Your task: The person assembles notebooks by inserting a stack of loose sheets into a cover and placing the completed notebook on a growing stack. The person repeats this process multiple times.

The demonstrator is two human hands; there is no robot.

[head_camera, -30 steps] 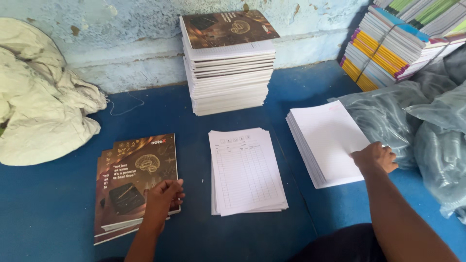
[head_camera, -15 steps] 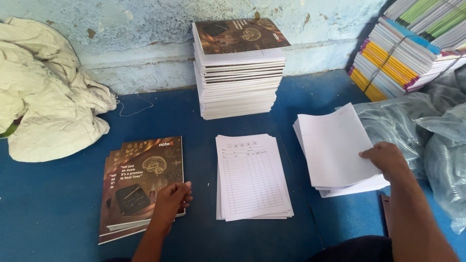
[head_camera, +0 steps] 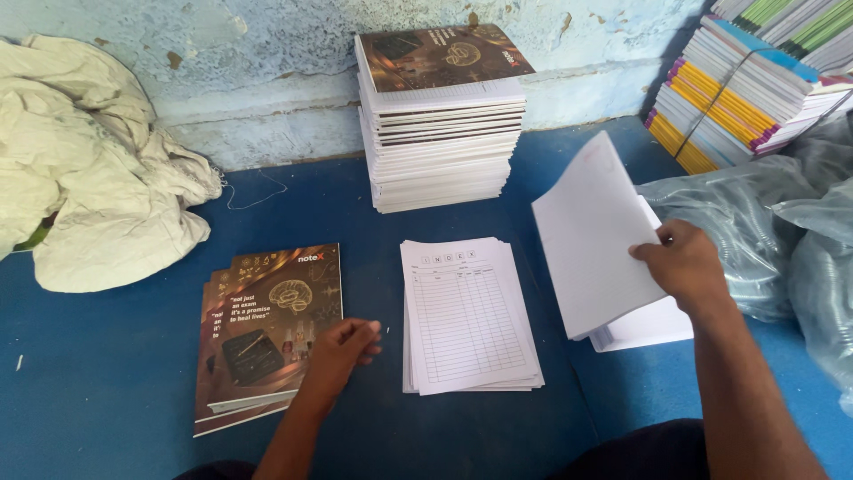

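Since a moment ago, the right hand (head_camera: 684,267) has lifted a bundle of blank white sheets (head_camera: 593,240) off the white stack (head_camera: 653,322), pinching its edge so it tilts up. Left hand (head_camera: 342,348) rests loosely open, fingers on the lower right corner of the brown covers (head_camera: 267,324). Between both hands lies the pile of ruled index pages (head_camera: 466,313). Beyond it, against the wall, stands a tall stack of notebooks (head_camera: 444,124).

Open blue floor (head_camera: 107,373) is left beside the left hand's fingers (head_camera: 360,333); ahead, passage is blocked by a tall notebook stack (head_camera: 444,124), with plastic bags (head_camera: 782,240) crowding the right fingers (head_camera: 657,253).
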